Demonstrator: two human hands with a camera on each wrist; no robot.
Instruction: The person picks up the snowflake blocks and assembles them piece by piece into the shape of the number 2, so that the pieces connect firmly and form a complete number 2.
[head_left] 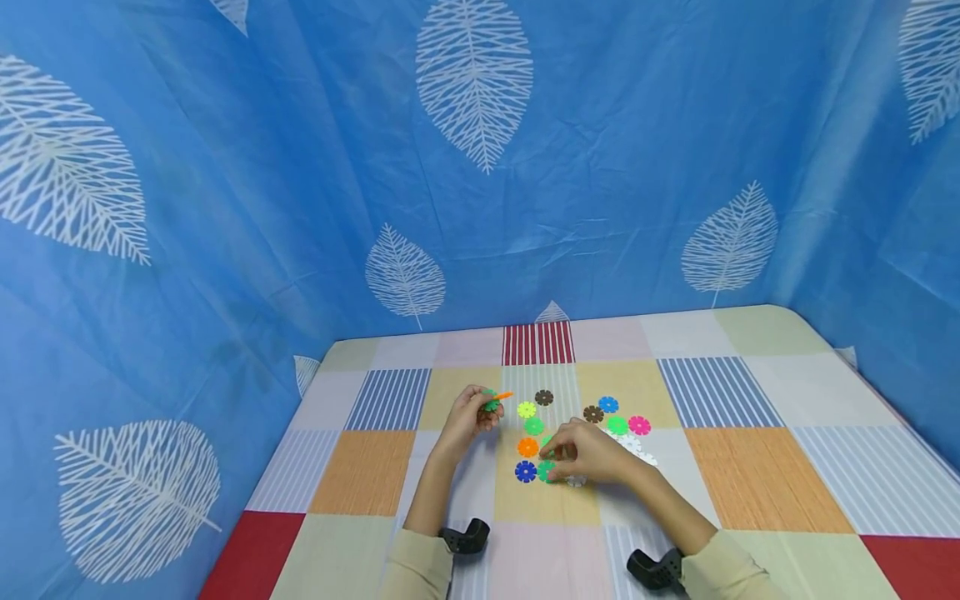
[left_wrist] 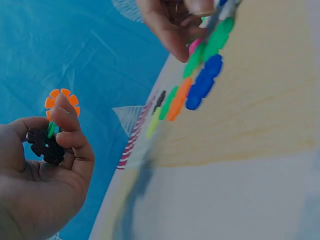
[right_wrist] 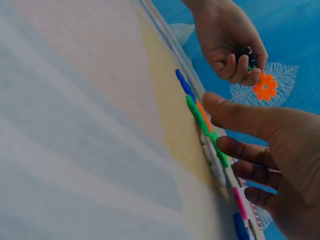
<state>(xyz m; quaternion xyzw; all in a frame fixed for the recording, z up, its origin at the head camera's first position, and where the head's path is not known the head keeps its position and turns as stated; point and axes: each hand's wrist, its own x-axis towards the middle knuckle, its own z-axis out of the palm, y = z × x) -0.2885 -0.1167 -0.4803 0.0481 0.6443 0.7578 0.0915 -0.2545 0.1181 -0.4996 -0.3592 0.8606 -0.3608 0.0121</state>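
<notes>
My left hand [head_left: 467, 418] is raised over the table's middle, its fingers curled round a small joined group of plastic snowflake discs. In the left wrist view an orange disc [left_wrist: 50, 102] stands up from that group, with a green disc [left_wrist: 51, 130] edge-on and a black disc [left_wrist: 44, 146] near the palm. My right hand [head_left: 592, 450] hovers low over loose discs, thumb and fingers apart. Nearest its fingertips lies a green disc [head_left: 544, 472]; a second green one is partly hidden by the fingers. Beside them lie a dark blue disc [head_left: 526, 472] and an orange disc [head_left: 528, 447].
Further discs lie about: yellow [head_left: 527, 409], brown [head_left: 543, 397], another brown [head_left: 593, 414], blue [head_left: 608, 404], pink [head_left: 640, 425], and several white discs [head_left: 633, 443] partly behind the right hand. A patchwork cloth [head_left: 765, 479] covers the table; blue curtains [head_left: 600, 150] surround it.
</notes>
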